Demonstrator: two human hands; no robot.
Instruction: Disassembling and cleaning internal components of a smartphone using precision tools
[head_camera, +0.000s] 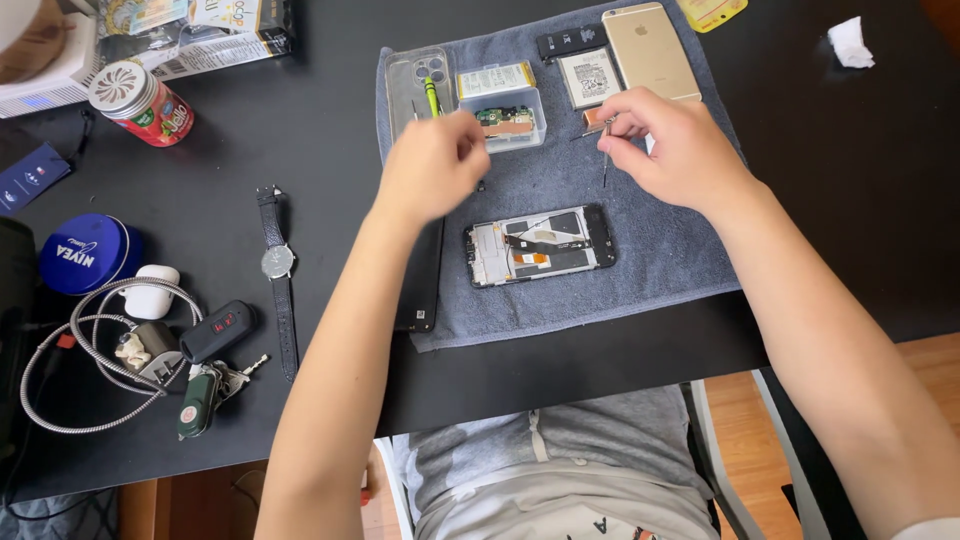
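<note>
Left hand: the left hand (432, 160) is near the middle top of the frame, fingers curled together around a thin green tool (432, 97); the grip is closed on it.
Right hand: the right hand (668, 140) is to the upper right, fingertips pinched on thin metal tweezers (606, 150) that point down at the towel.
Open phone: the open phone (540, 245) lies flat on the grey towel (660, 250), in the middle of the frame, below and between both hands, touching neither.
In the way: the left hand covers part of the towel and of a long black piece (425, 290) by its left edge.
Box: a small clear box (503, 115) just right of the left hand holds a green and copper phone part.
Top of the towel: a clear phone case (410, 80), a flat battery (590, 77) and a gold phone (650, 48).
Left side of the table: a red can (140, 102), a blue tin (85, 252), a wrist watch (278, 262), keys (215, 375) and a coiled metal cord (60, 360) lie well apart from the hands.
</note>
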